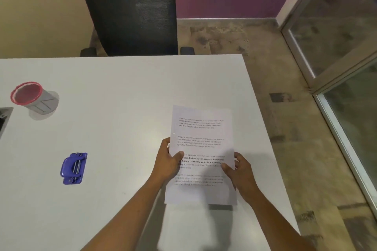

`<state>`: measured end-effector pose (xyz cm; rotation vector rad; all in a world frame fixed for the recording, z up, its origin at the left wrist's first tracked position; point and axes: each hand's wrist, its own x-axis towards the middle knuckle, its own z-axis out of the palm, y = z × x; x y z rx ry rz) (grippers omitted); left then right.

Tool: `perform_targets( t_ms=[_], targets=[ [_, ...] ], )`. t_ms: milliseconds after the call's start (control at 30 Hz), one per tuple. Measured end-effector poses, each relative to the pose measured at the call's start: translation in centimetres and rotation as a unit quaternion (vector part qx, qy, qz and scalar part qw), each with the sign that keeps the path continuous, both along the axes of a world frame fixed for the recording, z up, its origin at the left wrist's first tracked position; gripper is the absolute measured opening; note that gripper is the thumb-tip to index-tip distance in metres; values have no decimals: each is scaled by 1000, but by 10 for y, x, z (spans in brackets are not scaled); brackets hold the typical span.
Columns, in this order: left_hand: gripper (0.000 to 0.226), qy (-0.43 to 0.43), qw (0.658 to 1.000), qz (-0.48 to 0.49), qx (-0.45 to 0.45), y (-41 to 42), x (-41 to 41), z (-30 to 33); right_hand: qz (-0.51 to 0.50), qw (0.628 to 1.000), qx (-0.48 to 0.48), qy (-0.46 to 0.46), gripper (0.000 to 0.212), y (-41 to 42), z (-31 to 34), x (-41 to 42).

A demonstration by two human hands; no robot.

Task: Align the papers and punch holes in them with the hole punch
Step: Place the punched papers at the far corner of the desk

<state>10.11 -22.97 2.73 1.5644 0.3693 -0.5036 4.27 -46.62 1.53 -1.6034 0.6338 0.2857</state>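
A stack of printed white papers [202, 140] is held upright above the white table [122, 91], its bottom edge near the tabletop. My left hand [168, 161] grips the stack's left edge, thumb on the front sheet. My right hand [237, 167] grips the right edge the same way. The blue hole punch [74, 168] lies on the table well to the left of both hands, with nothing touching it.
A grey cup with a red rim [33, 98] stands at the table's far left, beside a dark box [4, 120] cut off by the frame. A black mesh chair [130, 10] stands behind the table. The table's right edge runs close to the papers.
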Motion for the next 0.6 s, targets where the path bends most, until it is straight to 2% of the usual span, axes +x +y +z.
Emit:
perform_targets(
  t_ms=[200, 600],
  targets=[
    [44, -42, 998, -20, 48, -68, 61, -9, -17, 999, -45, -24, 31, -63, -12, 57],
    [58, -117, 980, -5, 163, -148, 203, -46, -41, 993, -69, -92, 42, -140, -42, 212]
  ],
)
